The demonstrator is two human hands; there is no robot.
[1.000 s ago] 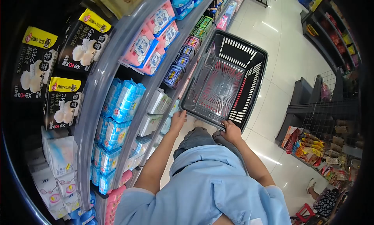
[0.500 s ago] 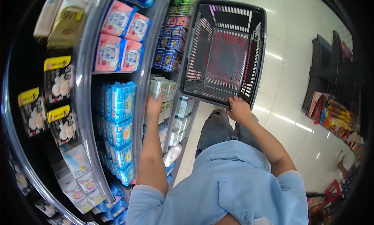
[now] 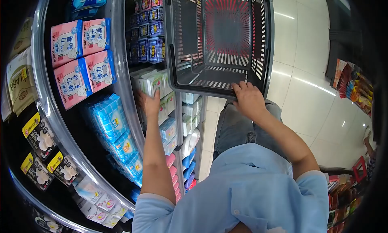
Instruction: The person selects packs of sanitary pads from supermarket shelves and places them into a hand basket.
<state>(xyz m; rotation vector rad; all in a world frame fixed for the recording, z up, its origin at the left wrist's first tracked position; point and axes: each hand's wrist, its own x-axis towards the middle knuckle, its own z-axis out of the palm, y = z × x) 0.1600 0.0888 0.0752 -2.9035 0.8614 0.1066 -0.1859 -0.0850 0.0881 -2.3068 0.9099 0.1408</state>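
My right hand [image 3: 248, 99] has its fingers curled over the near rim of a dark grey shopping basket [image 3: 176, 81], whose slotted inside holds nothing. My left hand [image 3: 150, 103] reaches into the shelf and touches a stack of white and green soft packs [image 3: 151, 81]. Its thumb is apart from the fingers, which lie along the left side of the stack and are partly hidden. Blue-and-white packs [image 3: 109, 118] stand in rows to the left of that hand.
Pink packs [image 3: 72, 81] sit on the shelf at left, beyond a clear shelf edge [image 3: 121, 43]. Small dark blue packs [image 3: 151, 49] lie behind the white ones. Black boxes [image 3: 40, 142] line the far-left shelf. Snack bags [image 3: 355, 87] hang across the tiled aisle [image 3: 299, 83].
My view has shifted, and the basket now sits closer and further left in it. My left hand is still at the white and green packs; my right hand stays on the rim.
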